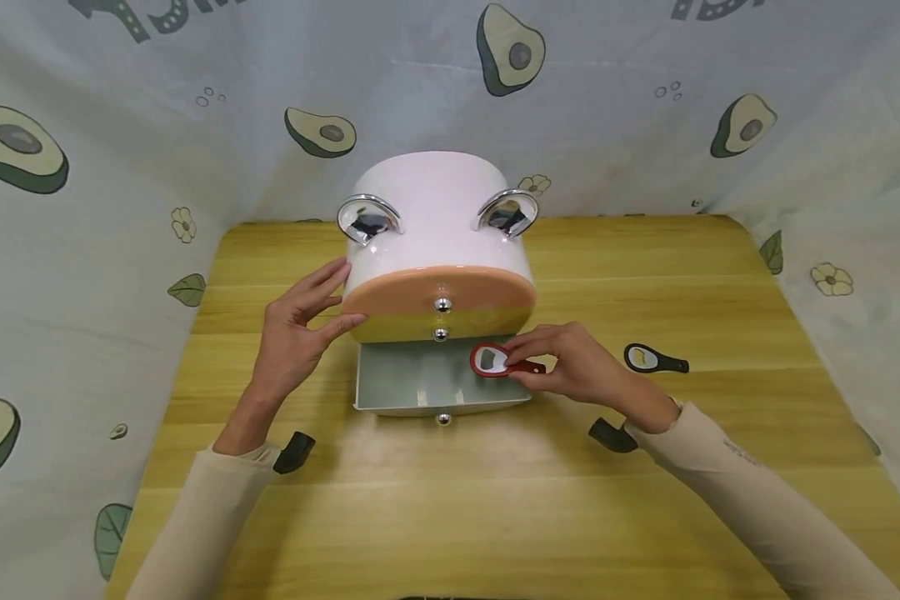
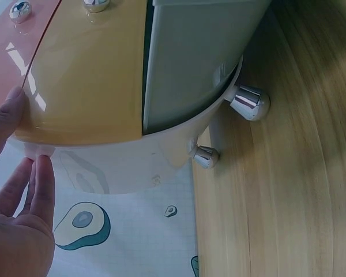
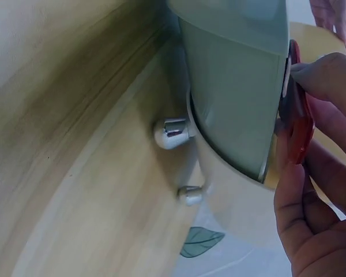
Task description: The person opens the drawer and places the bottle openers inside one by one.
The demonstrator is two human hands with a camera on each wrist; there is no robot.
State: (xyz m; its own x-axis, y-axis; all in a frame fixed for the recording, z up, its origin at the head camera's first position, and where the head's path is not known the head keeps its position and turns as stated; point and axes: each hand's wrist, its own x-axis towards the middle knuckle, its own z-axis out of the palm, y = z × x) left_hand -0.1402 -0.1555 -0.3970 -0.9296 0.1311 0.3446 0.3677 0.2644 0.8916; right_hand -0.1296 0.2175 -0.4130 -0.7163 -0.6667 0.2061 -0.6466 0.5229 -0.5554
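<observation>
We see the left hand (image 1: 296,333) with straight fingers (image 2: 41,184) pressed flat on the side of the round white box with peach and yellow drawers (image 1: 438,250). The right hand (image 1: 577,362) pinches the small red bottle opener (image 1: 495,362) over the open grey bottom drawer (image 1: 427,385); it may touch the drawer's edge. A small black bottle opener (image 1: 654,359) lies on the wooden table (image 1: 495,500), near the right hand.
</observation>
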